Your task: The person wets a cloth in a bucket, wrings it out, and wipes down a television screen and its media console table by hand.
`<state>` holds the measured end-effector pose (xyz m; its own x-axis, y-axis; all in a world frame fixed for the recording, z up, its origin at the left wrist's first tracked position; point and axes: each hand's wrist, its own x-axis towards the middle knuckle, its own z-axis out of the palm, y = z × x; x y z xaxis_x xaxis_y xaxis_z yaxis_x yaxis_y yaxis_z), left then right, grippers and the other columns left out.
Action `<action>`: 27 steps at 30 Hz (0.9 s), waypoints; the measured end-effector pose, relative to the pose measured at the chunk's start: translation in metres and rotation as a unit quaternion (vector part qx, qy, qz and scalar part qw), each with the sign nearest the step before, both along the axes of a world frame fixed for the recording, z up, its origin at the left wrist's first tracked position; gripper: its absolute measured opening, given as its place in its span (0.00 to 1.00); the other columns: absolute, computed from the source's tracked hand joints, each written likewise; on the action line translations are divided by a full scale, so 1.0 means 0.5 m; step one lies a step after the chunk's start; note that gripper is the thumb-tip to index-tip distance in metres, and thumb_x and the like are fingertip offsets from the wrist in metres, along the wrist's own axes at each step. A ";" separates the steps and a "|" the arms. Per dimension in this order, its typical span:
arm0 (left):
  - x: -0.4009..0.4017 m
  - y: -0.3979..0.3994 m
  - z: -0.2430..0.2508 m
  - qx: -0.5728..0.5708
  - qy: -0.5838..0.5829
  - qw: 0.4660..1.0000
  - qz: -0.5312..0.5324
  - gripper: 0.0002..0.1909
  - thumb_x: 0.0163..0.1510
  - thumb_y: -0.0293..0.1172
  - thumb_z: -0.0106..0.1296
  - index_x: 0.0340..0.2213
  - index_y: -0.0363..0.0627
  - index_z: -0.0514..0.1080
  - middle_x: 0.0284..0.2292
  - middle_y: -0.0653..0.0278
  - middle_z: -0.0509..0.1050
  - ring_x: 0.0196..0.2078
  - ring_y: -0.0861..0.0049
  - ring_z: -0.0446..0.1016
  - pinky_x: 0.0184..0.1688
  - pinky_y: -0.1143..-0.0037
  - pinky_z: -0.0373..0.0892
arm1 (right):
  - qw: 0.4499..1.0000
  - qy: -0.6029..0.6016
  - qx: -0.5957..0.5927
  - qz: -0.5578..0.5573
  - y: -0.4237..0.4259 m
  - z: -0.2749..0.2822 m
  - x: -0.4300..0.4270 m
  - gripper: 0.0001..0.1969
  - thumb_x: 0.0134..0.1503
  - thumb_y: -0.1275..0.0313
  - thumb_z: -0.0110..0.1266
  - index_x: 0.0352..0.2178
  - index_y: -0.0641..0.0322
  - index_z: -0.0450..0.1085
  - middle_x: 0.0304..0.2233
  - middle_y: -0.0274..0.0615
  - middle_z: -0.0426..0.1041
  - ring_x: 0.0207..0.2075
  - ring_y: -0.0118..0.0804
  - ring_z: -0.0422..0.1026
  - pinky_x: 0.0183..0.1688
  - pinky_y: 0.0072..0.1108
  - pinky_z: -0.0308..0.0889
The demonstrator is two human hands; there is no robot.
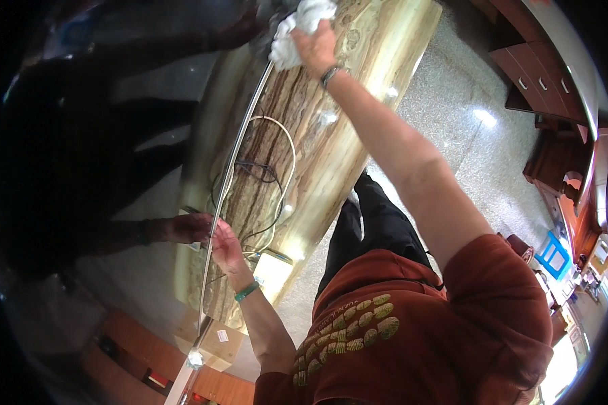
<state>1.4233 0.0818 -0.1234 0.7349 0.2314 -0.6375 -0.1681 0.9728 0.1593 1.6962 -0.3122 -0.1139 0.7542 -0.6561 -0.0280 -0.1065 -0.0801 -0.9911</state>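
Observation:
A glossy black screen panel with a thin metal edge strip fills the left side and reflects a person and both arms. My right hand presses a crumpled white cloth near the far end of that strip. Lower down, my left hand, with a green bangle at its wrist, touches the metal edge with bent fingers; whether it grips the edge cannot be told. Beside the panel lies a streaked, polished stone-look tabletop.
A white cable and dark cables loop over the tabletop. A pale box-like object lies by my left wrist. A cardboard box stands at the lower left, dark wooden drawers at the upper right, a blue plastic item at the right.

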 end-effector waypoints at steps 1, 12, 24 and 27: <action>0.005 -0.005 0.003 0.003 -0.021 1.000 -0.014 0.15 0.50 0.20 0.39 0.40 0.28 0.64 0.44 0.50 0.67 0.48 0.61 0.63 0.54 0.63 0.57 | 0.999 -0.035 0.000 -0.015 0.027 -0.015 -0.018 0.23 0.40 0.74 0.57 0.40 0.64 0.60 0.34 0.48 0.69 0.37 0.46 0.68 0.40 0.30 0.64; 0.022 -0.059 0.018 -0.046 -0.113 0.992 -0.030 0.16 0.48 0.18 0.38 0.40 0.29 0.64 0.42 0.50 0.68 0.47 0.61 0.65 0.53 0.65 0.58 | 0.983 -0.053 0.153 0.083 0.337 -0.045 -0.274 0.25 0.43 0.76 0.54 0.44 0.65 0.55 0.36 0.53 0.67 0.40 0.51 0.67 0.43 0.28 0.62; 0.123 -0.141 -0.028 -0.005 -0.042 0.998 -0.041 0.16 0.51 0.27 0.35 0.38 0.27 0.64 0.44 0.48 0.65 0.49 0.61 0.62 0.55 0.65 0.53 | 0.983 -0.095 0.136 0.081 0.124 -0.014 -0.116 0.27 0.40 0.79 0.54 0.44 0.66 0.55 0.36 0.51 0.68 0.40 0.44 0.68 0.43 0.25 0.62; 0.137 -0.156 -0.010 -0.020 -0.002 1.000 0.009 0.18 0.53 0.30 0.32 0.38 0.28 0.65 0.44 0.50 0.66 0.49 0.62 0.62 0.54 0.65 0.53 | 0.989 -0.056 0.112 0.078 0.002 -0.034 -0.021 0.25 0.41 0.77 0.55 0.42 0.66 0.56 0.34 0.54 0.69 0.39 0.48 0.69 0.42 0.27 0.63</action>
